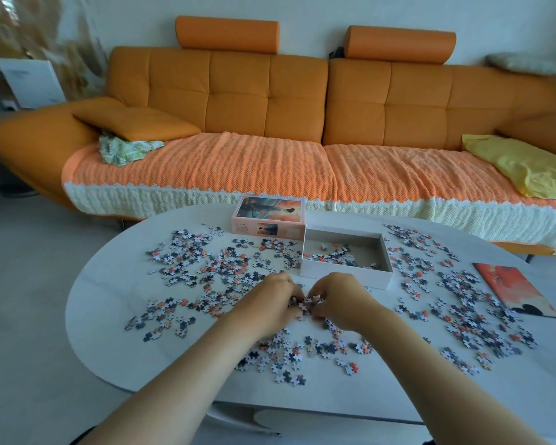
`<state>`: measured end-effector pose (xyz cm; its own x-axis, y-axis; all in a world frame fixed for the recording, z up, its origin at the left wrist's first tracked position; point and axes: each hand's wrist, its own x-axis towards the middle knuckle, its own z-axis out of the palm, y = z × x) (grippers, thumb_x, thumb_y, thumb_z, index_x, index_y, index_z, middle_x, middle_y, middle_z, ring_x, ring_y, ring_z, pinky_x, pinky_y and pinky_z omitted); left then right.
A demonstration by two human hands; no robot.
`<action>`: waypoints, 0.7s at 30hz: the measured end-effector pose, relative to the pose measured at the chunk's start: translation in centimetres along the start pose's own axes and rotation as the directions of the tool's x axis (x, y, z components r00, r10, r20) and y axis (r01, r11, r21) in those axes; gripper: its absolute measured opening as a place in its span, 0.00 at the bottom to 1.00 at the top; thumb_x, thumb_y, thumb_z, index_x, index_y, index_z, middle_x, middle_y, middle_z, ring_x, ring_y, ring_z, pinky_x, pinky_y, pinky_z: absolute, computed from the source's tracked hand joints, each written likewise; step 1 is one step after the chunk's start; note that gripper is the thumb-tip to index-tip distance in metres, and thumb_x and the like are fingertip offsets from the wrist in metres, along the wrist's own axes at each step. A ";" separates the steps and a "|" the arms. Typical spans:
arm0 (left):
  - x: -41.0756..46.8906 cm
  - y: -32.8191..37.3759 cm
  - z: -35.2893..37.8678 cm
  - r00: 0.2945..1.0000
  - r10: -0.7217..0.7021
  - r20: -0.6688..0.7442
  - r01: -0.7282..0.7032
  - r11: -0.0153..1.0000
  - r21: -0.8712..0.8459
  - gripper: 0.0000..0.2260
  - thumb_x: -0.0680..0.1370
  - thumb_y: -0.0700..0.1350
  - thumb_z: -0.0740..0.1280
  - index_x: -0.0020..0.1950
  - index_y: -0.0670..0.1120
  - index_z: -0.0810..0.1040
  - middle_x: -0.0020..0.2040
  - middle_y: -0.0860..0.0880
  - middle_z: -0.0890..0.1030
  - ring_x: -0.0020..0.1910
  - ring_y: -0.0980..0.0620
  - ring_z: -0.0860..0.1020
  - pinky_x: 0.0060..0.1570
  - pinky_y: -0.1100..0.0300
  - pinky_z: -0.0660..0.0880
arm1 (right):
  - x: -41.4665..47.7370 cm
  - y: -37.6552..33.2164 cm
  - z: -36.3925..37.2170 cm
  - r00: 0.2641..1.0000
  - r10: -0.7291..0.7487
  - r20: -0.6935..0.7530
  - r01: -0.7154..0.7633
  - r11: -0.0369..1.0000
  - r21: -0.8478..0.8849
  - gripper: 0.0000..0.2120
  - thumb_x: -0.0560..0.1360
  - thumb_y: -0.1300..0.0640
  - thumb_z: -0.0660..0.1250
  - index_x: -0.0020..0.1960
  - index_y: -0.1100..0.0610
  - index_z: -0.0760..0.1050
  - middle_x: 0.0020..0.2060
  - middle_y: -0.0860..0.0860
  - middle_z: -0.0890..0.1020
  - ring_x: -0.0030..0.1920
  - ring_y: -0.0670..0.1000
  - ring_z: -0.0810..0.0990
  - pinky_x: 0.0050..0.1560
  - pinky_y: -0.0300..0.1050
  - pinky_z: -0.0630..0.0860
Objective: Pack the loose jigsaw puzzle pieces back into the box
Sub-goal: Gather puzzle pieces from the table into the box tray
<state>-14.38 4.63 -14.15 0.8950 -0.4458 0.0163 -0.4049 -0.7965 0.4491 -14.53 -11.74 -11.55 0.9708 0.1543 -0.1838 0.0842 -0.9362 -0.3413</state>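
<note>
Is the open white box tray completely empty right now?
No, the white box tray already holds a small scatter of puzzle pieces along its near side, though most of its floor is bare.

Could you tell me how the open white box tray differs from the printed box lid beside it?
The box tray lies open side up, showing a grey inside with a few puzzle pieces; the box lid shows a printed picture on top. The tray is plain white outside; the lid is pink-orange. The tray sits nearer the hands, the lid farther back. Both rest on the white table.
</note>
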 end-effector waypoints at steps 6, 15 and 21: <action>0.9 0.1 -0.4 0.998 -0.063 -0.028 0.061 0.994 -0.086 0.07 0.73 0.45 0.74 0.50 0.50 0.81 0.48 0.54 0.73 0.47 0.55 0.74 0.47 0.63 0.68 | 0.5 0.0 -0.4 1.000 -0.004 -0.007 0.004 1.000 0.024 0.13 0.72 0.62 0.70 0.55 0.53 0.83 0.50 0.49 0.84 0.46 0.50 0.81 0.46 0.39 0.78; 4.3 1.6 -2.5 0.985 -0.130 -0.110 0.079 0.920 -0.384 0.06 0.71 0.44 0.77 0.45 0.50 0.82 0.41 0.56 0.79 0.38 0.59 0.75 0.35 0.64 0.68 | 2.1 2.5 -3.3 0.988 0.051 -0.149 -0.004 0.954 0.301 0.04 0.70 0.59 0.76 0.43 0.53 0.84 0.30 0.48 0.84 0.29 0.42 0.81 0.25 0.28 0.70; 8.7 2.5 -2.1 0.912 -0.153 -0.381 -0.035 0.896 -0.442 0.04 0.72 0.43 0.75 0.45 0.48 0.82 0.43 0.57 0.79 0.38 0.62 0.74 0.37 0.67 0.69 | 4.6 4.7 -4.7 0.882 0.099 -0.461 0.055 0.949 0.310 0.05 0.71 0.62 0.74 0.45 0.54 0.85 0.33 0.45 0.80 0.32 0.44 0.78 0.30 0.28 0.69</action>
<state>-7.20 -0.38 -10.97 0.9492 -0.1291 0.2869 -0.3113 -0.5179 0.7968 -8.60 -16.93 -9.69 0.9681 -0.1022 0.2289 0.0639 -0.7823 -0.6196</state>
